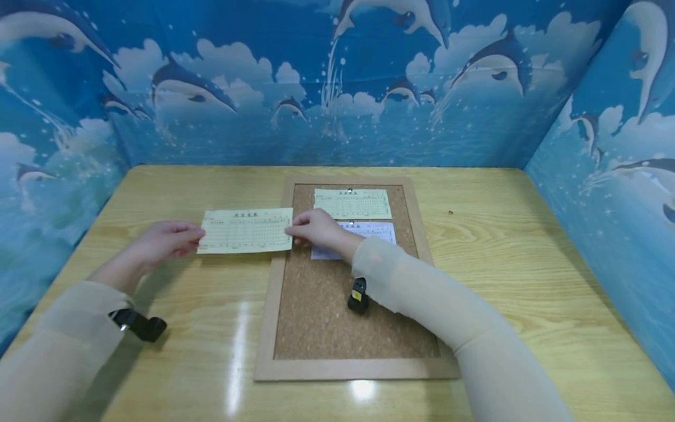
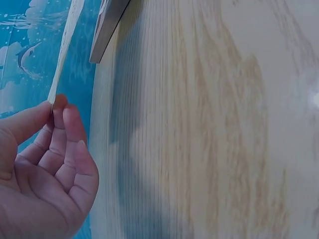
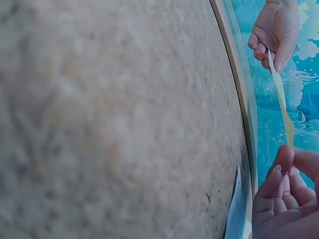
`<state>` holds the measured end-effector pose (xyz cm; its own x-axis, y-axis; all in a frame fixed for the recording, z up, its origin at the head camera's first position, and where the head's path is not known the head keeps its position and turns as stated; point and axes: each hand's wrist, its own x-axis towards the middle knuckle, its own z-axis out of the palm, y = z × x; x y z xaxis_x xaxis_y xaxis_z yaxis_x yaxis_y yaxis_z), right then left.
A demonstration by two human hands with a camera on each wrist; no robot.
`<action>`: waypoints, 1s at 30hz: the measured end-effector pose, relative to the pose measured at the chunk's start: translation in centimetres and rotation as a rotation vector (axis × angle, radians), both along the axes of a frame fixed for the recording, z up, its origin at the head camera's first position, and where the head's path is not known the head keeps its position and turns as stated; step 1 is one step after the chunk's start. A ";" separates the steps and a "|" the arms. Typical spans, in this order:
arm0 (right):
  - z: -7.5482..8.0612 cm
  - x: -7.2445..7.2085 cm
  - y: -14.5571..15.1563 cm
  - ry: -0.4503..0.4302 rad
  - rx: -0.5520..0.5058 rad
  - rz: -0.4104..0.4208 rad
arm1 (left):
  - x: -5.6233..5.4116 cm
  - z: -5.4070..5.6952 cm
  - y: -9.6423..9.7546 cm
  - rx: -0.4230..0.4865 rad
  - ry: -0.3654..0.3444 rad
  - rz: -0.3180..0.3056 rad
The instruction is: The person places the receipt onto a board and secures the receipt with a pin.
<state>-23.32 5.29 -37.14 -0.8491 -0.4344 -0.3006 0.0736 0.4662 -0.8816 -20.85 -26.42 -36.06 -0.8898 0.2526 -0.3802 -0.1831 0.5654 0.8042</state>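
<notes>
A pale yellow printed form slip (image 1: 245, 231) is stretched between both hands, left of the upper part of a cork board (image 1: 337, 316). My left hand (image 1: 169, 241) pinches its left edge between thumb and fingers; in the left wrist view the slip (image 2: 65, 55) appears edge-on. The right hand (image 1: 321, 227) pinches the opposite edge, above the board's left side. On the board, a pale green form (image 1: 353, 205) is fixed under a pin at its top. Below it a lilac form (image 1: 382, 230) is partly hidden by my right hand and forearm.
The wood-framed board lies on a light wooden table (image 1: 501, 264). Blue dolphin-print cloth (image 1: 327, 135) stands at the back and both sides. A small dark item (image 1: 450, 212) lies right of the board. A black camera (image 1: 138, 324) is strapped to the left wrist.
</notes>
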 end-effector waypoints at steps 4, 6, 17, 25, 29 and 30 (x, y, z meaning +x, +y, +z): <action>0.0 0.0 0.3 -0.016 -0.013 -0.022 | 0.1 0.2 0.3 0.013 -0.018 -0.001; 0.0 0.0 0.4 -0.027 -0.020 -0.025 | 0.2 0.3 0.4 0.013 -0.023 0.001; -0.1 0.3 1.8 -0.065 -0.043 -0.051 | 0.7 0.3 1.5 0.027 -0.031 0.005; -0.5 0.4 3.7 -0.148 -0.063 -0.102 | 1.2 0.3 2.9 0.110 -0.047 -0.016; 0.0 0.5 4.2 -0.139 -0.059 -0.111 | 1.1 0.6 3.2 0.120 -0.039 -0.029; 0.1 0.4 4.3 -0.134 -0.055 -0.108 | 1.1 0.7 3.2 0.123 -0.039 -0.029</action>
